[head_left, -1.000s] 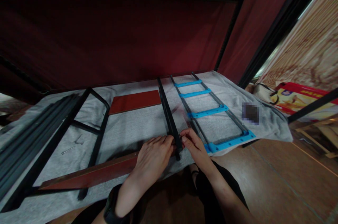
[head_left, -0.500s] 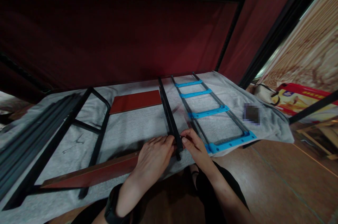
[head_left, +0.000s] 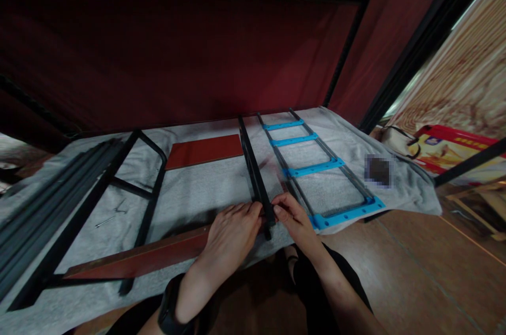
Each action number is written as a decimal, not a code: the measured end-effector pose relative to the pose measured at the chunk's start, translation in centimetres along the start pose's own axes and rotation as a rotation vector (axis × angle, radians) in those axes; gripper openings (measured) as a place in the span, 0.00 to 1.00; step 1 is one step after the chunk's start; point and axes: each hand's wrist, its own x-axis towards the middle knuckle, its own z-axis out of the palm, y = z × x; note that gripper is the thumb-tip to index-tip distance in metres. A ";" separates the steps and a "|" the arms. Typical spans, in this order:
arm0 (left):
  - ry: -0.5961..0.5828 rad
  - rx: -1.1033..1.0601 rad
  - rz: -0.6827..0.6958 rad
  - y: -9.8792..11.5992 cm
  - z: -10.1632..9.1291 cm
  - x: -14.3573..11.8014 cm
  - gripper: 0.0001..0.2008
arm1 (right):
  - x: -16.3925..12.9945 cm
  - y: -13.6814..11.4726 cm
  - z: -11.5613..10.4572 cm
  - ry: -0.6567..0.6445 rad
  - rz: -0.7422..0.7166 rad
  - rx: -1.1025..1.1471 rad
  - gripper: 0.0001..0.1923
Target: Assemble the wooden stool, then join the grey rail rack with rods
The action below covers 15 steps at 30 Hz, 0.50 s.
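At the lower middle of the frame the left hand [head_left: 231, 232] lies palm down on the grey cloth [head_left: 190, 198] covering the tabletop, its fingertips pressed against the near end of a black bar [head_left: 255, 171]. The right hand [head_left: 294, 219] meets it from the other side, fingers closed in a pinch on that same end. The bar runs from the hands straight up toward the frame's centre. It looks like stiff, light metal, smooth enough to slip, so a grip near the end, as here, seems soundest. Left of the hands lies a red board [head_left: 138, 258]; right of the bar, a frame with blue rungs [head_left: 316, 166]. Farther left sit a black frame [head_left: 146, 208] and a second red panel [head_left: 203, 150].
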 end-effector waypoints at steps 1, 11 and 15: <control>0.002 -0.003 -0.001 0.0 0.0 0.0 0.09 | 0.0 0.1 0.0 0.001 0.005 0.009 0.12; -0.013 0.006 -0.007 0.1 -0.1 0.1 0.09 | 0.2 0.0 0.2 0.003 -0.011 -0.117 0.12; 0.001 -0.002 -0.001 0.0 0.1 0.1 0.10 | 0.1 -0.2 0.3 0.012 -0.011 -0.136 0.12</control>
